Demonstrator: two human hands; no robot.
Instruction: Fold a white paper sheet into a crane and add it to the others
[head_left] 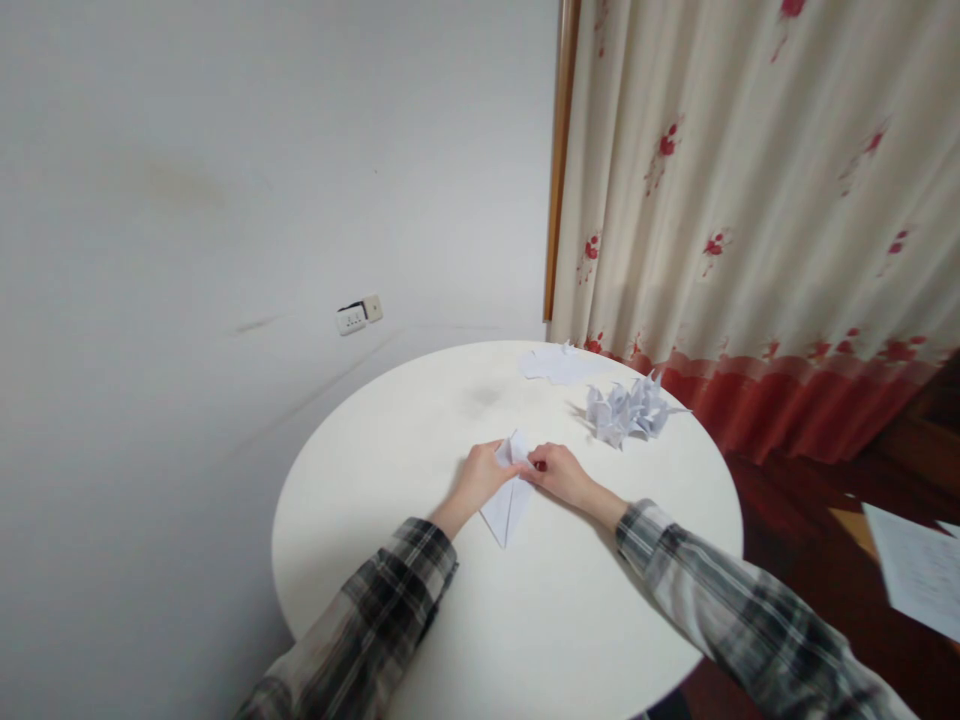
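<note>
A white paper, folded into a long kite shape with its point toward me, lies on the round white table. My left hand pinches its upper left edge with closed fingers. On the upper right part, my right hand presses with its fingers curled together. The two hands meet at the top of the fold. Both arms wear plaid sleeves.
A heap of folded white paper figures sits at the table's far right, with flat white sheets behind it near the edge. A flowered curtain hangs at right. Loose paper lies on dark furniture at right. The wall carries a socket.
</note>
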